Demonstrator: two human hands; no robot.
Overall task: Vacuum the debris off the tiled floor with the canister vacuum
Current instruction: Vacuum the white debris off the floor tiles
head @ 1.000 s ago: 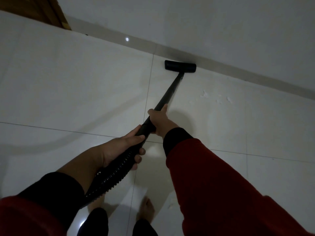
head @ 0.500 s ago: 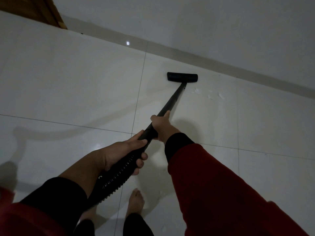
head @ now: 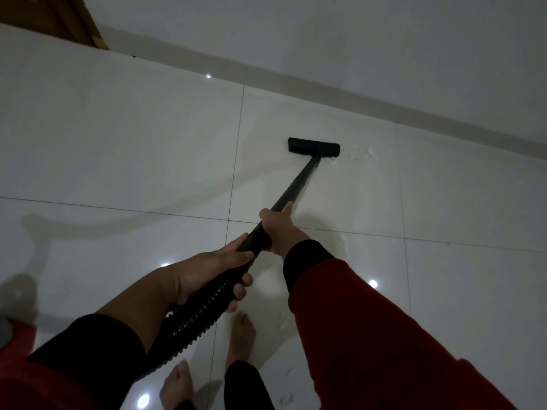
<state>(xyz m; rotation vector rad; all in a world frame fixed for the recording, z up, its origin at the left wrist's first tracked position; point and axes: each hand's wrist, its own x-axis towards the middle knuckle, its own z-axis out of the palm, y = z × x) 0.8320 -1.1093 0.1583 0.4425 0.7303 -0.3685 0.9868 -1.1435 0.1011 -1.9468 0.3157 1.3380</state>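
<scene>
Lying flat on the pale tiled floor (head: 148,149), the black floor head (head: 313,147) sits near the skirting, with white debris (head: 355,155) just beside its right end. The canister is out of frame. The left hand (head: 213,273) wraps the ribbed hose (head: 192,324); the right hand (head: 279,229) clasps the wand (head: 299,184) further along.

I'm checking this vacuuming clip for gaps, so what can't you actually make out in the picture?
All in the head view:
- Canister body: out of frame; the hose runs off behind the left forearm.
- Floor head underside: faces the floor.
- White scraps: too small to identify.
- Right hand palm side: hidden round the wand.
</scene>
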